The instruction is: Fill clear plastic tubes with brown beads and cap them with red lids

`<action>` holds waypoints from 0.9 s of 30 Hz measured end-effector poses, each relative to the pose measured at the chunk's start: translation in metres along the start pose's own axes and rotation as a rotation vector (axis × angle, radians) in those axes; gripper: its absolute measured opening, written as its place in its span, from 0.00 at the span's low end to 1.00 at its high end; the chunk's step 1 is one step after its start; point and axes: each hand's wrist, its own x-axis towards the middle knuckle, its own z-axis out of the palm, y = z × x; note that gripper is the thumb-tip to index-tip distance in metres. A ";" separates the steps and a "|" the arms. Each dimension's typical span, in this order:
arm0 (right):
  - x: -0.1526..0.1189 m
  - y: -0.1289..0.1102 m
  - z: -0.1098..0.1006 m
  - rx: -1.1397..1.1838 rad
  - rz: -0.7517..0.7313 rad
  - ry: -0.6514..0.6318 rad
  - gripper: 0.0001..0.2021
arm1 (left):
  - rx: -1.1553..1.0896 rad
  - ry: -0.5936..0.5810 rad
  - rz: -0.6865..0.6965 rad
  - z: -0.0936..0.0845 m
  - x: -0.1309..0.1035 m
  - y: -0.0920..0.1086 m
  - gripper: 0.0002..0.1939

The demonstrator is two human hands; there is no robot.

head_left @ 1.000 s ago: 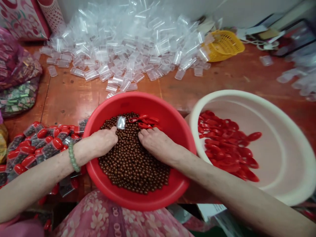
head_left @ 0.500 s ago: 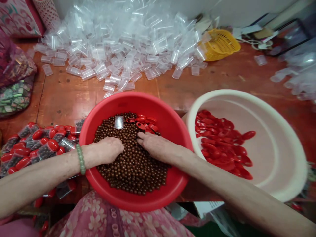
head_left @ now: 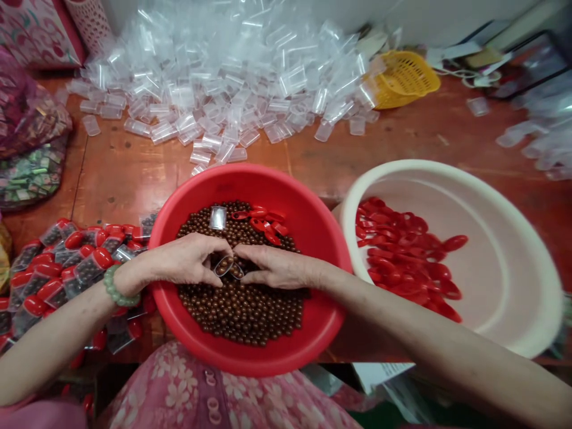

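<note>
Over the red basin full of small brown balls, my two hands meet fingertip to fingertip. My left hand is closed on a small clear plastic container, its oval mouth facing up with brown balls inside. A second clear container, also with balls in it, sits against the fingers of my right hand; most of it is hidden. Behind the hands, several red caps and a silvery clear container lie on the balls.
A cream basin with red caps stands tilted at the right. Filled red-capped containers pile up at the left. Along the back are a heap of clear containers and a yellow basket. Bags of small packets lie far left.
Both hands were apart and low in the balls. They have come up and together, and filled clear containers now show between them. The view has shifted slightly.
</note>
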 end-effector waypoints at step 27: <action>0.025 -0.027 -0.004 -0.318 -0.016 0.061 0.11 | -0.304 0.822 0.026 0.027 -0.024 0.006 0.15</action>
